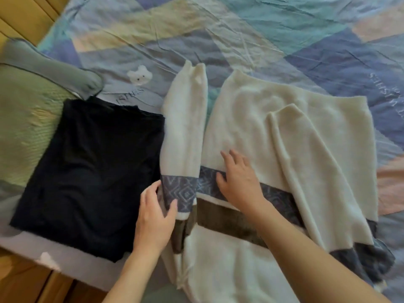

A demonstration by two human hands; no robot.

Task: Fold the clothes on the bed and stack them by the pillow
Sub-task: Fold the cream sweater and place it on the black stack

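Observation:
A cream sweater [251, 119] with a blue patterned band and a brown stripe lies spread flat on the bed. Its right sleeve [306, 162] is folded over the body. Its left sleeve [185, 127] stretches up along the left side. My left hand [156, 217] grips that sleeve at the blue band, thumb on top. My right hand [238, 180] rests flat with straight fingers on the sweater's body at the band. A folded black garment [91, 171] lies to the left, partly on the green pillow [26, 119].
The bed is covered by a patchwork sheet [284, 40] in blue, teal and beige, with a small white bear print [140, 77]. The mattress edge [65, 256] and a wooden floor [24, 283] run along the bottom left. A wooden headboard [24, 12] stands at the top left.

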